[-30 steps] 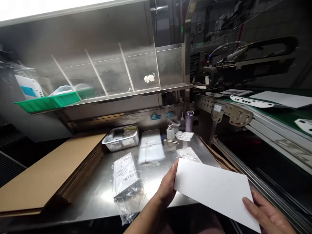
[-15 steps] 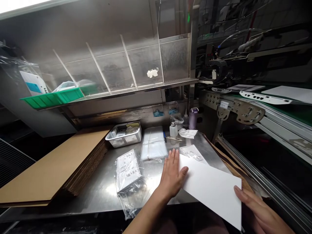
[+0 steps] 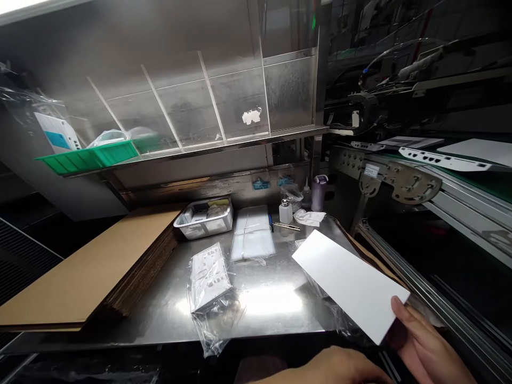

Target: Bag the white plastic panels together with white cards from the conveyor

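A plain white flat panel [image 3: 352,285] is held at its near right end by my right hand [image 3: 428,341], thumb on top and the other fingers underneath. It slants above the right side of the metal table, covering part of a clear plastic bag. My left hand [image 3: 332,368] is low at the bottom edge of the picture, apart from the panel; its fingers are out of sight. Left of the panel lies a clear-bagged pack of white parts with dark cut-outs [image 3: 210,274].
Flat cardboard sheets [image 3: 104,256] are stacked at the left. Along the back stand a white bin [image 3: 204,226], a bundle of clear bags [image 3: 253,234], a pump bottle [image 3: 285,213] and a purple bottle [image 3: 319,194]. A conveyor frame [image 3: 460,197] with white panels runs at the right.
My left hand has let go of the white panel's far left edge and drawn back to the bottom of the picture. The panel has turned and tilted in my right hand.
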`<state>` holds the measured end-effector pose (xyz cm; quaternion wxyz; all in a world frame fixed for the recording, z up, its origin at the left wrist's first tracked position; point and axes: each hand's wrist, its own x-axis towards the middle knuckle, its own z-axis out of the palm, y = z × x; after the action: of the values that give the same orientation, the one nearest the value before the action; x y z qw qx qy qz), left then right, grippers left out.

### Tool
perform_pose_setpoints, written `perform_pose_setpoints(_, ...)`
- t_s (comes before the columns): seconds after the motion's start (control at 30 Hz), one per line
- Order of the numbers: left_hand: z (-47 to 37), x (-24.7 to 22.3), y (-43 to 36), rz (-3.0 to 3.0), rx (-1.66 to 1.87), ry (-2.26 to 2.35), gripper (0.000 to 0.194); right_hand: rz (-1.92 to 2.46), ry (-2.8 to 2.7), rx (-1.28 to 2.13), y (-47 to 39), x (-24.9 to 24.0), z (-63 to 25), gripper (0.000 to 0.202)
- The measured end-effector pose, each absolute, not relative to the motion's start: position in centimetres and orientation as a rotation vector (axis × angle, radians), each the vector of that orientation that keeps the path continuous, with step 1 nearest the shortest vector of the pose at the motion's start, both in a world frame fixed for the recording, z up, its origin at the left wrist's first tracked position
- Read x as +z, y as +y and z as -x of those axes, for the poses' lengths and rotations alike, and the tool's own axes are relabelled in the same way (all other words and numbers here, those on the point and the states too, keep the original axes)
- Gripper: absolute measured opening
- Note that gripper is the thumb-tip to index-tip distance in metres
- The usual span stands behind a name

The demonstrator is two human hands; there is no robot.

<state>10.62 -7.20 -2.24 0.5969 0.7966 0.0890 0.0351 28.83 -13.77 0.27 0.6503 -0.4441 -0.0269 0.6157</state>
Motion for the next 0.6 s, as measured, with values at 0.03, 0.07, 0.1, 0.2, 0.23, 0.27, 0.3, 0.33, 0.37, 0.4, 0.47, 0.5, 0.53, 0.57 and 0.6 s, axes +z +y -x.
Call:
perform_pose_setpoints(0.03,-10.7,-2.3,-7.1,-1.713,0.108,0.262,0.060,0.988,-0.040,1.425,-13.9,0.3,-28.5,0.061)
perform_pose_setpoints(0.07,-10.8,-2.3,-7.0,-1.570,0.130,0.304,0.064,0.973,-0.025,1.437,-13.9,0.3,-28.2,0.062)
perform_pose_setpoints(0.1,-11.0,-2.3,-6.9,-1.427,0.150,0.340,0.066,0.965,-0.014,1.438,-13.9,0.3,-27.8,0.063)
perform_pose_setpoints(0.2,-11.4,-2.2,-6.8,-1.122,0.216,0.414,0.070,0.971,0.027,1.390,-13.7,0.6,-26.9,0.064)
perform_pose_setpoints(0.23,-11.5,-2.2,-6.7,-1.074,0.245,0.434,0.070,0.971,0.052,1.377,-13.6,0.7,-26.5,0.064)
perform_pose_setpoints(0.27,-11.6,-2.3,-6.6,-1.045,0.271,0.450,0.071,0.961,0.081,1.373,-13.5,0.8,-26.2,0.064)
perform_pose_setpoints(0.3,-11.6,-2.3,-6.4,-1.026,0.289,0.460,0.071,0.948,0.115,1.378,-13.4,0.8,-25.9,0.064)
perform_pose_setpoints(0.33,-11.6,-2.4,-6.3,-1.015,0.303,0.469,0.070,0.937,0.151,1.386,-13.3,0.9,-25.7,0.064)
perform_pose_setpoints(0.37,-11.6,-2.4,-6.2,-1.013,0.309,0.472,0.070,0.933,0.183,1.395,-13.3,0.9,-25.4,0.064)
perform_pose_setpoints(0.4,-11.6,-2.4,-6.2,-1.020,0.312,0.476,0.069,0.940,0.202,1.398,-13.3,0.9,-25.1,0.064)
perform_pose_setpoints(0.47,-11.6,-2.4,-6.2,-1.045,0.321,0.489,0.070,0.985,0.184,1.400,-13.3,0.9,-24.7,0.063)
perform_pose_setpoints(0.5,-11.6,-2.3,-6.1,-1.063,0.324,0.499,0.071,1.018,0.147,1.392,-13.3,0.8,-24.6,0.062)
perform_pose_setpoints(0.53,-11.5,-2.2,-5.9,-1.078,0.314,0.515,0.071,1.045,0.095,1.385,-13.4,0.6,-24.5,0.061)
perform_pose_setpoints(0.57,-11.5,-2.0,-5.6,-1.088,0.298,0.542,0.071,1.062,0.047,1.380,-13.4,0.3,-24.6,0.059)
perform_pose_setpoints(0.6,-11.3,-1.7,-5.0,-1.099,0.284,0.577,0.070,1.064,0.019,1.385,-13.6,-0.1,-24.7,0.059)
